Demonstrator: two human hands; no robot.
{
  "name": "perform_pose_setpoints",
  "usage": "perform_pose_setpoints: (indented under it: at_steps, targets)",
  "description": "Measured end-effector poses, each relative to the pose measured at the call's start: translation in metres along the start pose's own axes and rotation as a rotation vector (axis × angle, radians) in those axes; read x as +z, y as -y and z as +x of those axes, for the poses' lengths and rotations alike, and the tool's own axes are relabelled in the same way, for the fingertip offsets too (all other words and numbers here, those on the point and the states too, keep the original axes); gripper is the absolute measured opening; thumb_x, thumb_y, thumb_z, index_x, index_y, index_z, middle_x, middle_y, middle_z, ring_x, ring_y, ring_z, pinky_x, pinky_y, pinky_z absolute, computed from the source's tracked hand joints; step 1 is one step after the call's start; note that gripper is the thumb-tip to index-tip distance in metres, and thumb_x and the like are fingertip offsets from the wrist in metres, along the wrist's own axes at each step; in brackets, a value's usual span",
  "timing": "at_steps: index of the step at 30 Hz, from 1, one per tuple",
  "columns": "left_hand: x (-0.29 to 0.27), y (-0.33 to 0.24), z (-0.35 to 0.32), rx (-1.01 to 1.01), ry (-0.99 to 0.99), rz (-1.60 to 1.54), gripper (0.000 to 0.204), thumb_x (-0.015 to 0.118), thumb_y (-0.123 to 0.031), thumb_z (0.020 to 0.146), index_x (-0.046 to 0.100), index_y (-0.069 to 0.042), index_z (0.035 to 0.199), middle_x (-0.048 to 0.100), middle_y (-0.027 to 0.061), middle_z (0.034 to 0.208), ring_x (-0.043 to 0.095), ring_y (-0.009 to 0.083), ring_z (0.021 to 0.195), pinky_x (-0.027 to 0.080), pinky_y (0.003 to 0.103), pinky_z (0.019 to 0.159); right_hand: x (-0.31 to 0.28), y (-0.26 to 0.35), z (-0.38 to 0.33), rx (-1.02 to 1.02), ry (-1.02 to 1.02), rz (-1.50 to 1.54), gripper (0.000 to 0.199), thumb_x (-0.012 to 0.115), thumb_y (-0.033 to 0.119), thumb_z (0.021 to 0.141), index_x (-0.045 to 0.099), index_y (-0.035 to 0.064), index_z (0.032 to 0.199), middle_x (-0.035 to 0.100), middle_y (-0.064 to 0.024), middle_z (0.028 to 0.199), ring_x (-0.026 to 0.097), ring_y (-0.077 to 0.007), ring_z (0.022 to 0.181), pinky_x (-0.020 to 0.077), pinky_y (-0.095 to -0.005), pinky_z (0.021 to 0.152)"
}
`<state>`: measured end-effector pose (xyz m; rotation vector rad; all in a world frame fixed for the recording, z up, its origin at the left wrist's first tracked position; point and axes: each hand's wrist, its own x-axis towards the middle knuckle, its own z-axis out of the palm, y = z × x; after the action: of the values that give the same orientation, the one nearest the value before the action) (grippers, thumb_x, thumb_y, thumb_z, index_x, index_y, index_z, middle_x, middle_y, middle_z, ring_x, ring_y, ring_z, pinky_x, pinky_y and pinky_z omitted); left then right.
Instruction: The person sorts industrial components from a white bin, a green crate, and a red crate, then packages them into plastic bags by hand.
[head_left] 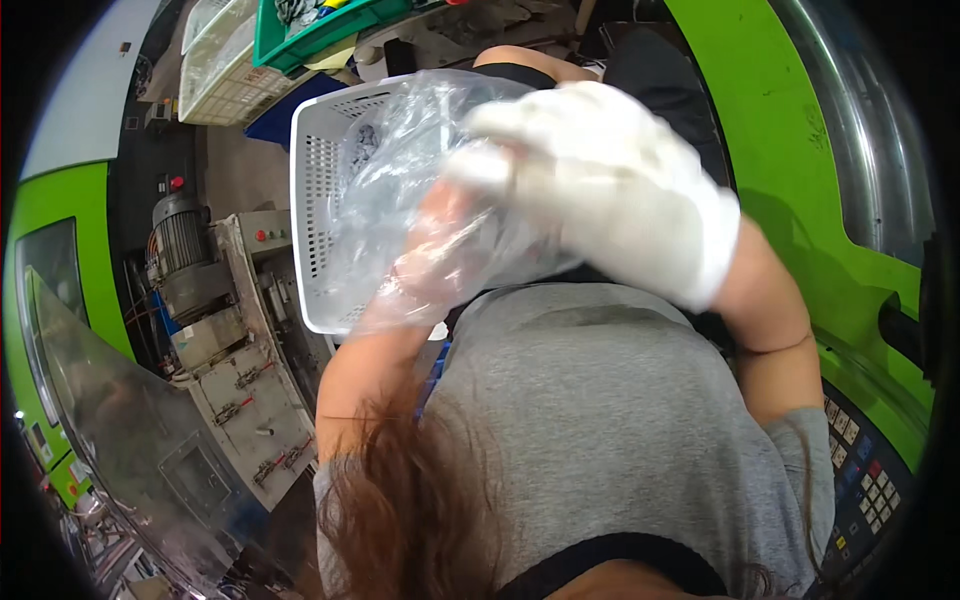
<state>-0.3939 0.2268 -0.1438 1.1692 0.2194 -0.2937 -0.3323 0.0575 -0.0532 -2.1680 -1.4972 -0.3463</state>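
My right hand (610, 165), in a white glove, reaches in from the right and is smeared by motion. Its fingers point left over the place where my left hand (472, 180) meets it. Clear film of a plastic bag (415, 150) lies over my left wrist and part of that hand, and the right glove covers more of it. How the fingers of either hand are bent does not show. The bag spreads over a white perforated basket (318, 215) in front of me, with small grey pieces (366, 145) dimly visible inside.
Beyond the basket stand a green crate (335, 32) and a cream crate (225, 80). A green machine panel (775, 130) rises close on my right, above a keypad (870, 490). To the left are a motor (183, 235) and a metal cabinet (240, 400).
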Motion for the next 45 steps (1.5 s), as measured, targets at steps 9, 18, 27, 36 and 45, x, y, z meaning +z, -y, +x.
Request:
perform_pose_setpoints:
  at_steps: [9,18,27,36,45]
  targets:
    - [-0.013,-0.038,-0.032,-0.133,0.375,-0.455,0.033,0.054,-0.03,0.084,0.048,-0.004,0.104,0.055,0.0214,0.099,0.063,0.0238,0.066,0.053,0.031,0.043,0.098,-0.061,-0.043,0.401,0.41,-0.064,0.034,0.05,0.005,0.078,0.057,0.0119,0.11,0.063,-0.0102,0.087,0.063,-0.0256,0.077,0.0506,-0.0336,0.065]
    - [0.016,-0.022,-0.011,0.166,0.161,-0.064,0.024,0.064,-0.009,0.08,0.055,-0.003,0.101,0.057,0.0085,0.101,0.053,0.0143,0.091,0.047,0.029,0.077,0.031,-0.036,-0.083,0.375,0.376,0.117,0.027,0.062,0.011,0.073,0.06,0.0022,0.098,0.058,-0.0139,0.102,0.054,-0.0315,0.099,0.0458,-0.0373,0.082]
    - [0.041,-0.008,0.015,0.683,0.0,0.456,0.034,0.066,0.002,0.07,0.054,-0.001,0.102,0.056,0.0128,0.096,0.056,0.0223,0.086,0.044,0.029,0.076,0.004,-0.004,-0.023,0.517,-0.064,0.481,0.028,0.073,0.01,0.068,0.059,0.0074,0.092,0.051,-0.0057,0.077,0.054,-0.0141,0.066,0.0444,-0.0257,0.058]
    - [0.038,-0.011,0.007,0.365,0.063,0.221,0.045,0.06,-0.003,0.079,0.049,0.0,0.122,0.056,0.0081,0.101,0.055,0.0145,0.089,0.046,0.028,0.077,0.001,-0.025,-0.035,1.133,0.0,1.855,0.035,0.048,0.033,0.093,0.055,0.0007,0.103,0.052,-0.0012,0.075,0.046,-0.0069,0.059,0.0319,-0.0147,0.04]
    - [0.025,-0.01,0.0,-0.055,0.201,-0.318,0.037,0.054,-0.014,0.085,0.045,0.0,0.118,0.054,0.0145,0.107,0.06,0.0206,0.084,0.053,0.033,0.069,0.021,-0.035,-0.049,1.24,-0.153,2.57,0.03,0.044,0.026,0.095,0.056,-0.0009,0.101,0.059,-0.0082,0.085,0.048,-0.0108,0.061,0.0321,-0.0175,0.038]
